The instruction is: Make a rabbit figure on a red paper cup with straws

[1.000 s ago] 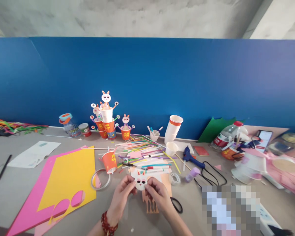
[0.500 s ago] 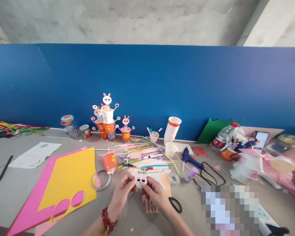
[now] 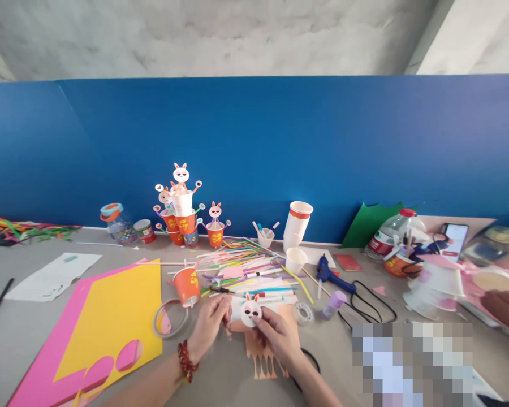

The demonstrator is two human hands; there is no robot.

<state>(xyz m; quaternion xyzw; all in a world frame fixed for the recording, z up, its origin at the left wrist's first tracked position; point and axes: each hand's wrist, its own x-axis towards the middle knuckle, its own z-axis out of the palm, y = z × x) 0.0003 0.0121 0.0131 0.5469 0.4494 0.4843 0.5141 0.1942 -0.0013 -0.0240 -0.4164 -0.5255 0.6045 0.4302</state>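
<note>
Between the thumb and fingers of my right hand is a white paper rabbit face with pink-lined ears and dark eyes. My left hand is just to the left of it, apart from the face, with its fingers pinched together; whether something small is in them is hidden. Under the hands lies a peach paper sheet with cut-out strips along its near edge. An orange paper cup leans over beyond my left hand, near a roll of tape. A smaller tape ring is right of my right hand.
Yellow card over pink card covers the left. Finished rabbit cups stand by the blue partition. Straws and pens lie mid-table. A blue glue gun with its cord and a glue stick are right. Another person's hand is far right.
My left hand has let go of the rabbit face and moved slightly left. The face is now in my right hand alone, a little further right.
</note>
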